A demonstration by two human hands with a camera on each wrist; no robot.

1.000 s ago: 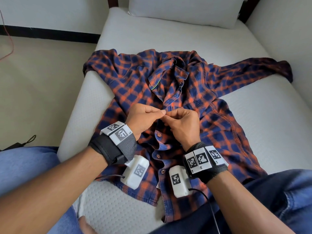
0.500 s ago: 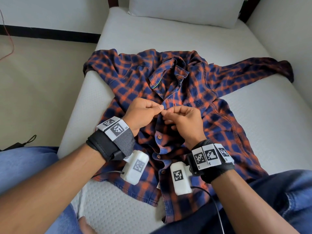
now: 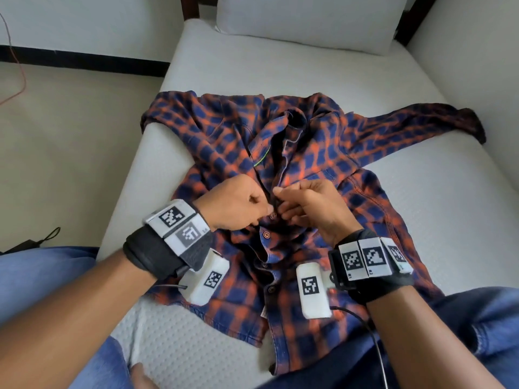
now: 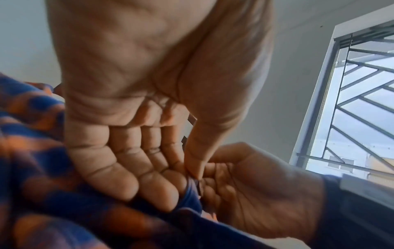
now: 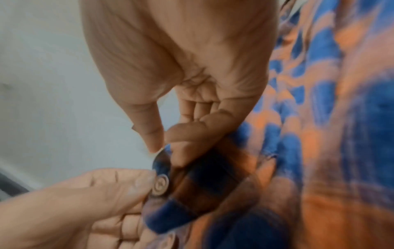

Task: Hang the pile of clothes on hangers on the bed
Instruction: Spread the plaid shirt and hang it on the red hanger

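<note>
My left hand [image 3: 238, 204] and right hand [image 3: 311, 206] pinch the shirt [image 3: 323, 153] front on the bed [image 3: 421, 220]; the button [image 5: 160, 185] sits between my fingers, the button row running near to far.

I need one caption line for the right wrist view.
Both hands, right hand and left hand, pinch the plaid shirt placket at a button.

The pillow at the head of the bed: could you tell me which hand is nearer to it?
Right, though only slightly. The right hand pinches the shirt placket below the pillow; the left hand, pinching the same placket, sits beside it, further left of the pillow.
</note>
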